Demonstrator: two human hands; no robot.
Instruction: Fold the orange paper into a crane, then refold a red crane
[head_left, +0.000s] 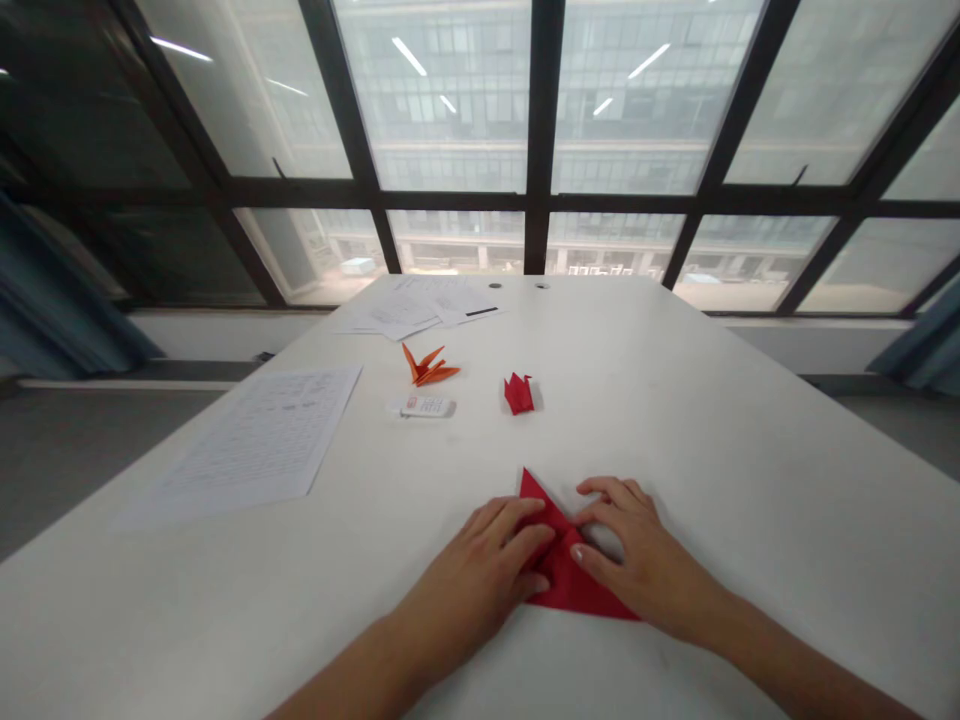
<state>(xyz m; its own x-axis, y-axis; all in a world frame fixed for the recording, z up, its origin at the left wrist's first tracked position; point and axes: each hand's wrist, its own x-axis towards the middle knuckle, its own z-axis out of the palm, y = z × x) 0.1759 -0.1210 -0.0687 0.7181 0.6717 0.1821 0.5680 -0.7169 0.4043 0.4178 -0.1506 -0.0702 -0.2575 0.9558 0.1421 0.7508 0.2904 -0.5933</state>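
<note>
A red sheet of origami paper (592, 590), folded into a triangle, lies flat on the white table in front of me. My left hand (499, 560) rests over its left side, fingers bent and pressing it down, thumb near the lower edge. At the slanted right edge is my right hand (637, 560), its thumb on the paper and its index fingertip at the fold, the other fingers curled above the table. The left part of the sheet is hidden under my left hand.
Beyond my hands stand a small red paper crane (518, 393) and an orange folded paper figure (429, 367). A small white labelled packet (426, 407) lies near them. Printed sheets (262, 430) cover the left edge; more papers (427, 303) lie at the far end, before windows.
</note>
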